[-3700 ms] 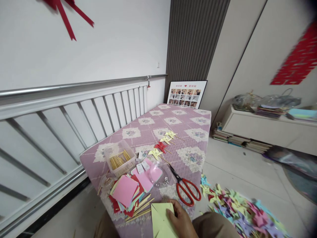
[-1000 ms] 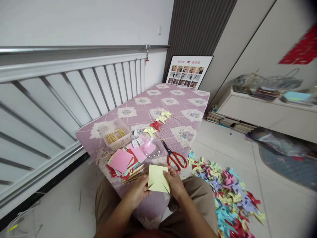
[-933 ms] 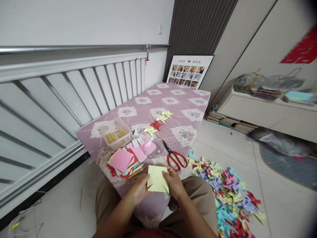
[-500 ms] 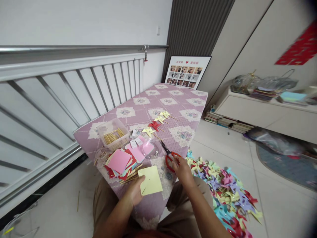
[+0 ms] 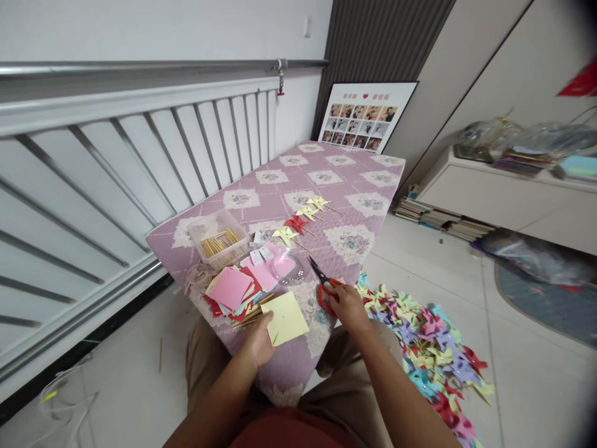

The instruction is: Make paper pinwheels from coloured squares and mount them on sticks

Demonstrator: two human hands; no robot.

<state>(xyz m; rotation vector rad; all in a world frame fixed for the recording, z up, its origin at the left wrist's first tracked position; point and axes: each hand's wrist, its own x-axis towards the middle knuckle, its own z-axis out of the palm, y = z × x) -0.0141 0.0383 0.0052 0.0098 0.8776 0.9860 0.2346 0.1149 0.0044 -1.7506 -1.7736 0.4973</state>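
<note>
Four pinwheels (image 5: pixel 286 235), three yellow and one red, lie in a row past the middle of the table (image 5: pixel 342 221), each with its stick on; these look finished. Many more, in mixed colours, are heaped on the floor (image 5: pixel 471 255) beyond the table's right edge, so a good deal appears done; count not possible. Piece in hand: a yellow paper square (image 5: pixel 289 320) above the table's near corner, flat, unfolded, with no stick. Left hand (image 5: pixel 262 342) pinches it by its left side, thumb on top. A slit shows at its near-left corner and a small dark dot at its middle; other cuts too faint to call, so cutting looks begun, perhaps incomplete. Right hand (image 5: pixel 342 302), near the right edge, has its fingers closed on the red handles of the scissors (image 5: pixel 325 287), blades towards the far side; cannot tell if they are lifted clear of the cloth. Unused supply: a pink-topped paper stack (image 5: pixel 231 287) by the left edge, loose sticks (image 5: pixel 254 314) beside it, more in a plastic box (image 5: pixel 233 256) near the left corner, small metal bits in a clear dish (image 5: pixel 290 256). Plenty of paper remains, by judgement.
</note>
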